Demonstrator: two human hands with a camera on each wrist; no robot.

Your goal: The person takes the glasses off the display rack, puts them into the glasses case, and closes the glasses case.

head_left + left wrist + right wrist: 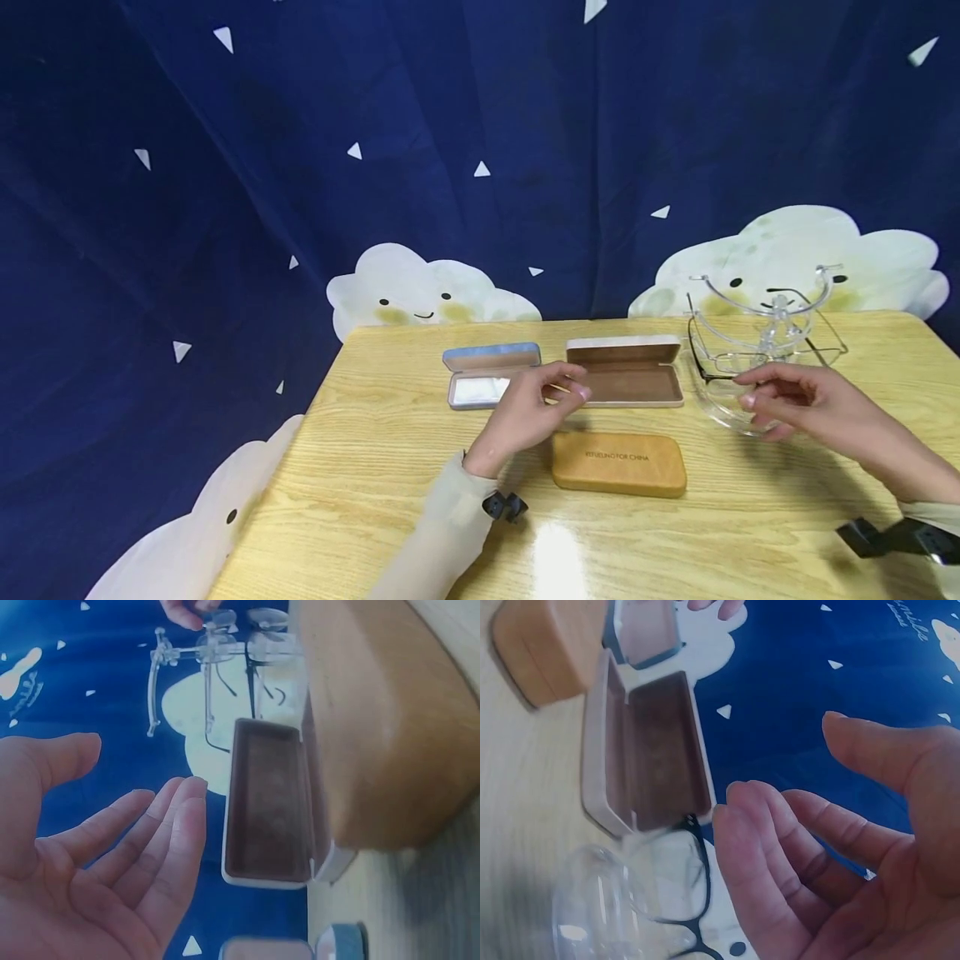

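Observation:
My left hand (536, 408) hovers in front of the two open glasses cases, its fingers relaxed and nothing in them. Just before it lies a closed tan glasses case (618, 464) with lettering on the lid. The brown-lined open case (633, 385) and the smaller blue open case (491, 354), with a white cloth (478, 390) inside, stand behind. On the right, my right hand (817, 408) is held beside black-rimmed glasses (707, 877) on a clear display stand (780, 325). Its fingers are loosely bent, the palm bare in the right wrist view.
Thin-framed glasses (832, 348) also hang on the clear stand, toward its right side. A wooden table (360, 467) carries everything. Behind its back edge hangs a dark blue curtain (450, 100) printed with clouds and white triangles.

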